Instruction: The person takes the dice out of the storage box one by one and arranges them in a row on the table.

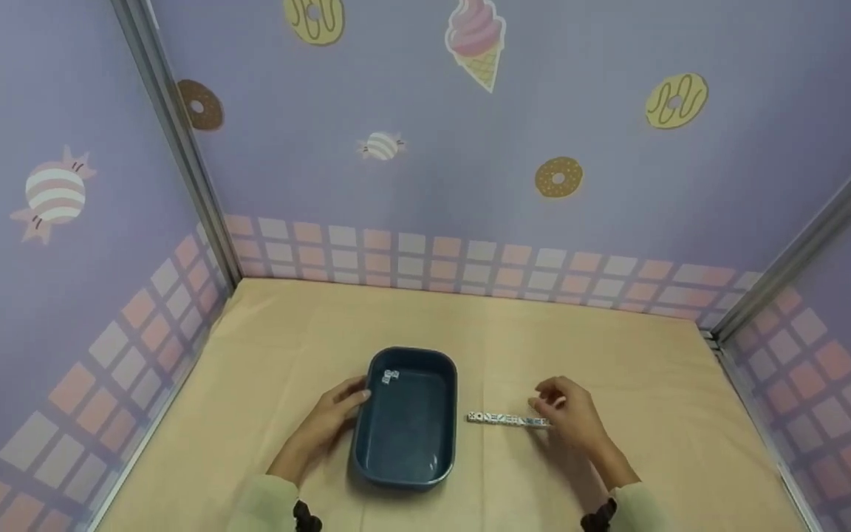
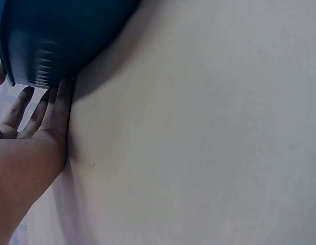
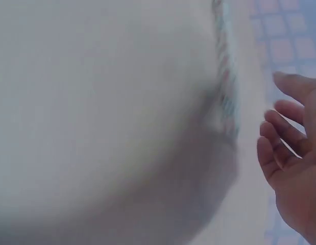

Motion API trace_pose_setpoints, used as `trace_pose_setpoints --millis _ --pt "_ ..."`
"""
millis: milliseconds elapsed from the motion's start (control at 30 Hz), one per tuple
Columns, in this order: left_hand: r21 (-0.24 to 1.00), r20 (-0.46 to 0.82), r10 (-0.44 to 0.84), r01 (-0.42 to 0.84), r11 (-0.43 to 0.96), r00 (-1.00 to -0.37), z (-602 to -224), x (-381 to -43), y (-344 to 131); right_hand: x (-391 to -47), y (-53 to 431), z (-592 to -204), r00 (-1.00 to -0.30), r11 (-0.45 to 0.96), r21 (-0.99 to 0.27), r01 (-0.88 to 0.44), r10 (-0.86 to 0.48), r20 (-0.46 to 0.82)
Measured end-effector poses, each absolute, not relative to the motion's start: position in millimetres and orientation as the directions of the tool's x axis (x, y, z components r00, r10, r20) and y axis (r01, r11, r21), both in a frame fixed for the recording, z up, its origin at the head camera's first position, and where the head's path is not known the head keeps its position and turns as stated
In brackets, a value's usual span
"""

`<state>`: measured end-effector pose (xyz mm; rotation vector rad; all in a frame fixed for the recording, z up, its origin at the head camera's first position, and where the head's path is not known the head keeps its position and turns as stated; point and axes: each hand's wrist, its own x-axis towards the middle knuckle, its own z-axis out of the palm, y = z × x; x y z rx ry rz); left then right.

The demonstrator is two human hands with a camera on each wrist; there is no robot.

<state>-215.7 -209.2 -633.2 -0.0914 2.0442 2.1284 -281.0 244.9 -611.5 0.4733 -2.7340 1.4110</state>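
A dark blue rectangular tray with deep walls stands on the table. At its far left corner lie a few small white dice. My left hand holds the tray's left side, thumb over the rim and fingers along the outer wall. In the left wrist view, the left hand's fingers reach up against the tray's wall. To the right of the tray, several dice form a straight row. Above the row's right end hovers my right hand, fingers loosely bent, with nothing seen in them.
A pale yellow cloth covers the table. Purple panels with printed sweets and a tile pattern, such as the back wall, enclose it at the back and both sides. Metal posts stand at the corners.
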Motion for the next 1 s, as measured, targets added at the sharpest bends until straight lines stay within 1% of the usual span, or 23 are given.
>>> trace_pose_setpoints --millis 167,333,433,667,833,1000 --pt "0.984 -0.170 0.094 -0.174 -0.039 -0.981 -632 -218 -209 -291 184 -591 -0.911 0.437 -0.804 -0.404 -0.276 0.307" --pt "0.985 -0.154 0.128 -0.162 -0.053 -0.980 -635 -218 -211 -297 119 -578 -0.867 0.367 -0.799 -0.476 -0.348 0.357" --pt "0.986 -0.147 0.140 -0.157 -0.061 -0.979 -635 -217 -211 -298 85 -576 -0.860 0.354 -0.803 -0.479 -0.370 0.350" --pt "0.986 -0.137 0.149 -0.149 -0.073 -0.979 -633 -217 -212 -298 26 -585 -0.890 0.362 -0.837 -0.410 -0.359 0.280" --pt "0.986 -0.139 0.162 -0.151 -0.068 -0.977 -632 -215 -213 -299 3 -601 -0.905 0.442 -0.808 -0.390 -0.345 0.248" --pt "0.986 -0.139 0.162 -0.152 -0.066 -0.977 -633 -217 -214 -300 -6 -613 -0.906 0.544 -0.740 -0.395 -0.365 0.215"
